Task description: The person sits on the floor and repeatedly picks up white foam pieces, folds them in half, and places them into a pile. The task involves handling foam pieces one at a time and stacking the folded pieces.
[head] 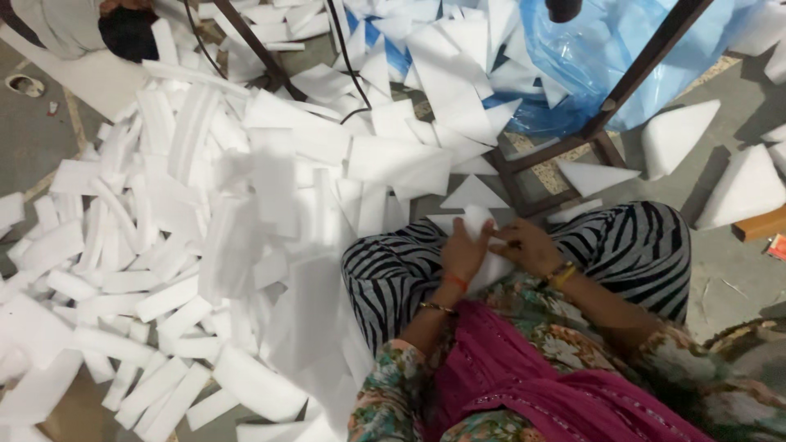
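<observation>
I sit on the floor with my knees in black-and-white striped trousers. My left hand presses flat on a white foam piece lying in my lap, fingers closed around its edge. Beside it, my right hand grips the same foam piece from the right, and a small dark object shows between its fingers. Both wrists wear bangles. A pink scarf hangs over my flowered top in the foreground.
A large heap of white foam strips covers the floor at left. Triangular foam pieces lie ahead, around a dark metal frame and a blue plastic bag. More foam wedges sit at right. Another person's covered body shows top left.
</observation>
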